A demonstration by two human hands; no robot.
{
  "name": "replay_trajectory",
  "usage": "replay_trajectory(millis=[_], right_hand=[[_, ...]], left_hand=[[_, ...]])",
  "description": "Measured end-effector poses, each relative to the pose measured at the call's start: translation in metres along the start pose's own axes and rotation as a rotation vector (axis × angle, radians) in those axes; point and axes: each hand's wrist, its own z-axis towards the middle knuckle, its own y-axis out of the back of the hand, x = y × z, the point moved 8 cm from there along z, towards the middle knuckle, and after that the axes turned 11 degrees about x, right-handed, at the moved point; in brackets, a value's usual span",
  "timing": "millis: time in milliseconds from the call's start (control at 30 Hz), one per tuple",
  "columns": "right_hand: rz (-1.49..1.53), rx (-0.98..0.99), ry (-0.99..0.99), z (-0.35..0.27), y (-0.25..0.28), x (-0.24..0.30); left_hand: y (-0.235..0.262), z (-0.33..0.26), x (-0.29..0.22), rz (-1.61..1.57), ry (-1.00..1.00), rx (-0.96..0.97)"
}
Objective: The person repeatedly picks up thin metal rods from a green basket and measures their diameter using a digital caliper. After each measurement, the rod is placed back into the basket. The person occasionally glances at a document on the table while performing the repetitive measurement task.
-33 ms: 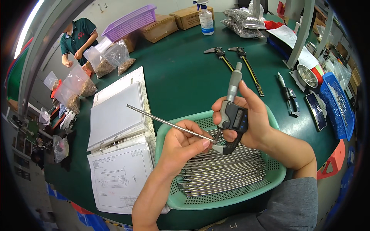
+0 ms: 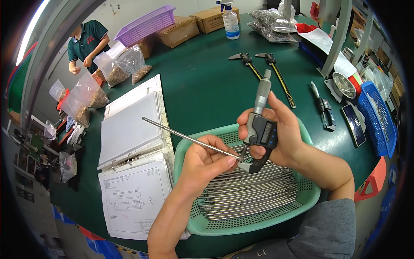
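My left hand pinches a thin metal rod near its right end. The rod slants up and left over the basket rim. My right hand is wrapped round a digital micrometer, its thimble pointing up. The rod's right end is at the micrometer's jaws; whether both jaws touch it I cannot tell. Below both hands is a green plastic basket, in which several similar rods lie side by side.
Left of the basket lies an open binder with a drawing sheet. Beyond are two calipers. At right are another micrometer, a phone and a blue basket. A co-worker stands far left, near bags of small parts.
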Motion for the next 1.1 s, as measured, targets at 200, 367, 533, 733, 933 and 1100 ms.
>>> replay_trajectory(millis=[200,367,533,733,933,1100], right_hand=[[-0.006,0.015,-0.015,-0.0001,-0.0023,-0.0007],[-0.019,-0.009,0.015,-0.0014,-0.0019,0.0010],[-0.037,-0.016,0.028,-0.0005,-0.0003,0.0012],[-0.048,-0.025,0.021,-0.0009,-0.0004,0.0017],[-0.014,0.005,0.027,-0.0003,-0.0012,0.0005],[0.013,-0.001,0.010,0.0001,-0.0008,-0.0013]], left_hand=[[-0.0018,-0.0011,0.0011,0.009,0.039,0.001],[-0.0023,-0.0007,0.0010,0.007,0.044,-0.002],[-0.0008,-0.0006,0.0002,0.036,0.023,-0.011],[0.0052,-0.0012,-0.0024,0.035,0.020,-0.038],[0.0056,-0.0011,-0.0014,0.045,0.026,-0.048],[0.0058,-0.0009,-0.0004,0.046,0.026,-0.040]])
